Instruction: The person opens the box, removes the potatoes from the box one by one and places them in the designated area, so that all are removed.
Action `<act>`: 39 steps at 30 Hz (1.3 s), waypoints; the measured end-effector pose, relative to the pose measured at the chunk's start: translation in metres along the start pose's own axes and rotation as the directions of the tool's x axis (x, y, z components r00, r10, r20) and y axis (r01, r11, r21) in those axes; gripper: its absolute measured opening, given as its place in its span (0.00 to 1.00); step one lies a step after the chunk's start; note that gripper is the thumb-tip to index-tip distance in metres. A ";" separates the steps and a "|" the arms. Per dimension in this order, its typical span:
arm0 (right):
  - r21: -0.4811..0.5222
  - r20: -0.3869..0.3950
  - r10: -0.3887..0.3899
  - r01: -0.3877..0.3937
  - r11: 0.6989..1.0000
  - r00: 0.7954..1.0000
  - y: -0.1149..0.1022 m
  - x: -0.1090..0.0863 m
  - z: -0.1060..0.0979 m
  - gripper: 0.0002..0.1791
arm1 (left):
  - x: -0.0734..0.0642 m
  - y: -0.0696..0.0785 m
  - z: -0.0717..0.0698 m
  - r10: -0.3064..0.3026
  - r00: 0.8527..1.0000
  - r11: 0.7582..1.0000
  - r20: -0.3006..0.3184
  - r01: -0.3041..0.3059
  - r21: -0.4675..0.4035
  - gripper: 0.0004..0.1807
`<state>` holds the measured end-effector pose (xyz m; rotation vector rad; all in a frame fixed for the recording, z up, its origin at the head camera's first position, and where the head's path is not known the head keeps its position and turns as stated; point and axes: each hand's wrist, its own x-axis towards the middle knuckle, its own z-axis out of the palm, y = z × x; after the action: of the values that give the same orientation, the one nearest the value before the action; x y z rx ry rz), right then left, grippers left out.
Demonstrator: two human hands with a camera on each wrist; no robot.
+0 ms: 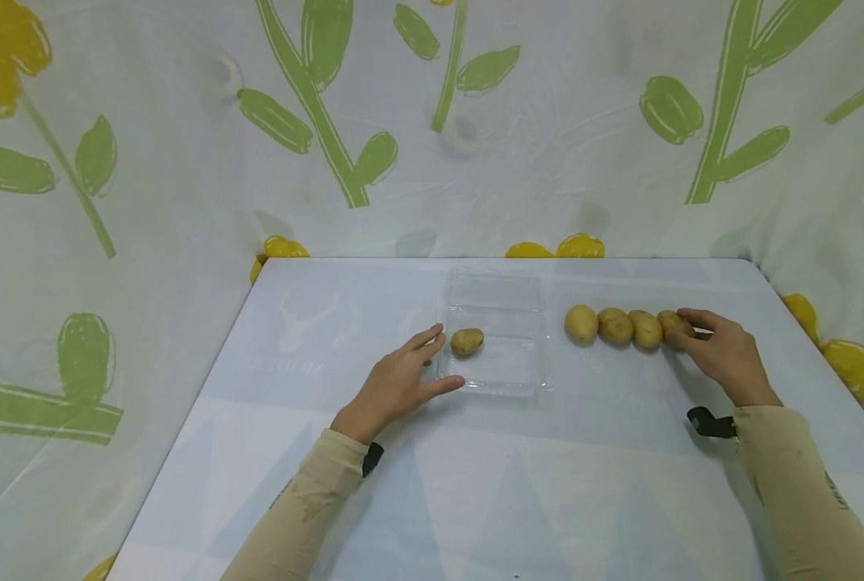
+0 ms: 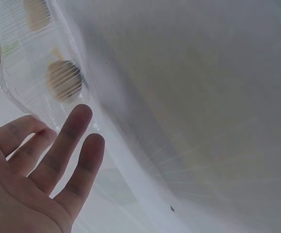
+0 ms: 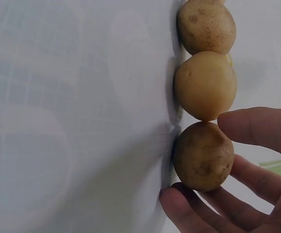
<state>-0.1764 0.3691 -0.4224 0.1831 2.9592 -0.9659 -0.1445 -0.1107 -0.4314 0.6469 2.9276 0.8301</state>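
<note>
A clear plastic container (image 1: 507, 367) lies with its lid (image 1: 495, 290) folded back on the table. One potato (image 1: 467, 342) sits at the left inside it. My left hand (image 1: 397, 381) is at the container's left side, fingers spread and extended, fingertips right at its edge; in the left wrist view the potato (image 2: 64, 81) shows through the ribbed wall. Several potatoes stand in a row to the right. Around the rightmost potato (image 3: 203, 156), my right hand (image 1: 728, 355) holds its thumb on one side and its fingers on the other. That potato sits against its neighbour (image 3: 206, 86).
The row continues leftward with another potato (image 1: 615, 326) and the end potato (image 1: 581, 323), beside the container's right edge. A pale patterned cloth covers the table (image 1: 519, 492). Behind the table's far edge hangs a floral curtain (image 1: 548, 177).
</note>
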 end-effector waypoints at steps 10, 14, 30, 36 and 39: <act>0.008 0.014 0.012 -0.012 1.000 1.000 -0.001 -0.003 -0.002 0.44 | 0.000 -0.001 0.000 0.020 1.000 1.000 -0.004 -0.020 0.001 0.48; 0.026 0.015 0.029 -0.030 0.999 0.999 -0.003 -0.004 -0.003 0.46 | 0.000 -0.001 0.000 0.016 1.000 1.000 -0.001 -0.016 -0.001 0.48; 0.054 -0.134 -0.001 0.008 0.999 0.991 -0.020 -0.007 -0.002 0.37 | 0.000 0.000 0.000 0.002 1.000 1.000 0.001 -0.002 -0.031 0.49; 0.065 -0.260 -0.099 0.119 0.991 0.961 -0.042 -0.009 -0.002 0.33 | 0.000 -0.001 0.001 -0.017 1.000 0.999 0.012 0.018 -0.047 0.49; 0.078 -0.289 -0.158 0.188 0.979 0.944 -0.055 -0.012 -0.001 0.31 | 0.000 -0.001 0.001 -0.023 1.000 0.999 0.010 0.024 -0.046 0.49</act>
<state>-0.1706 0.3246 -0.3886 0.0664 3.2291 -1.2127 -0.1448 -0.1107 -0.4328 0.6104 2.8921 0.8869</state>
